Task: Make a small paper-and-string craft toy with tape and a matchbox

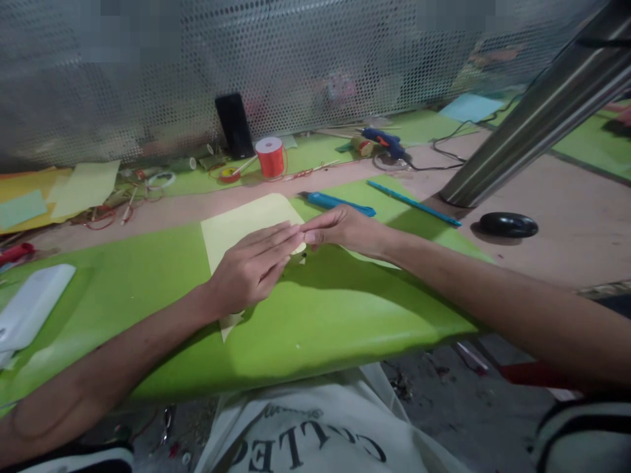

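A pale yellow sheet of paper (246, 223) lies on the bright green mat (315, 315) in the middle of the table. My left hand (251, 266) rests flat on the sheet, fingers together and pointing right. My right hand (345, 230) comes in from the right and presses its fingertips on the sheet's right edge, touching the left hand's fingertips. The paper's lower part is hidden under my left hand; a small corner pokes out below the wrist. Neither hand grips anything.
Beyond the sheet lie a blue-handled tool (338, 202), a blue pencil-like stick (414, 203), a red thread spool (271, 156), a black phone (234, 125), a blue glue gun (387, 142). A black oval object (507, 225), a slanted steel post (532, 118), a white box (32, 305) at left.
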A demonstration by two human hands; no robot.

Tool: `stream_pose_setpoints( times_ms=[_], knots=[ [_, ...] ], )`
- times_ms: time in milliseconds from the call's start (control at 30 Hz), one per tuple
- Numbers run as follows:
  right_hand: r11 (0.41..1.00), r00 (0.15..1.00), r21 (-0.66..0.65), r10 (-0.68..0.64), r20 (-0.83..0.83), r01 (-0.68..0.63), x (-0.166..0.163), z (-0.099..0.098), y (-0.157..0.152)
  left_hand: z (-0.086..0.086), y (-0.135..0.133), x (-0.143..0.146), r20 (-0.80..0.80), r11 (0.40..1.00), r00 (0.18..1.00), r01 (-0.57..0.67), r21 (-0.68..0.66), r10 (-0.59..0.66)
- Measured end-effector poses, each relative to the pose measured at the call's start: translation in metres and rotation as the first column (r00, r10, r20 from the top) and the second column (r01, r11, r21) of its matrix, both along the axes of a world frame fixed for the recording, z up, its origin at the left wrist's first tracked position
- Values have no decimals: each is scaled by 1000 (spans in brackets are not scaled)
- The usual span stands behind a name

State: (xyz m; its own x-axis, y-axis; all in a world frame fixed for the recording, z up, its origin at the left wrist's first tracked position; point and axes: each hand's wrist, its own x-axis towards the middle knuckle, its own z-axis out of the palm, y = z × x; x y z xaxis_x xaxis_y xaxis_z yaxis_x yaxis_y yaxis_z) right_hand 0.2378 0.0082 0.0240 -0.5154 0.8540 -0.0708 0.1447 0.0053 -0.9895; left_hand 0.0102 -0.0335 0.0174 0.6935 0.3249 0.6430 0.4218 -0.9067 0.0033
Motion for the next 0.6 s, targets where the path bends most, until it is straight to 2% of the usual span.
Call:
stream_pose_setpoints(
  times_ms=[100, 200, 300, 433, 600],
  knots=[
    [997, 995, -49, -55, -80, 51, -3, -3, 1, -1, 2, 1, 46, 999, 999, 7, -48, -5],
    [995, 988, -33, -95, -122, 92, -4, -4, 0, -3, 5, 2, 91, 998, 996, 8, -57, -3],
    [995, 994, 80, -56, -91, 63, 0, -2, -1, -4, 7, 4, 106, 1000, 994, 18, -21, -15],
    [964, 999, 264, 5, 50, -18, 7, 1, -3, -5, 8, 5, 101, 1000, 995, 19, 4, -19],
    [934, 984, 351, 12, 178, -74, 11, 6, -9, -3, 7, 5, 82, 1000, 997, 12, 6, -12]
  ],
)
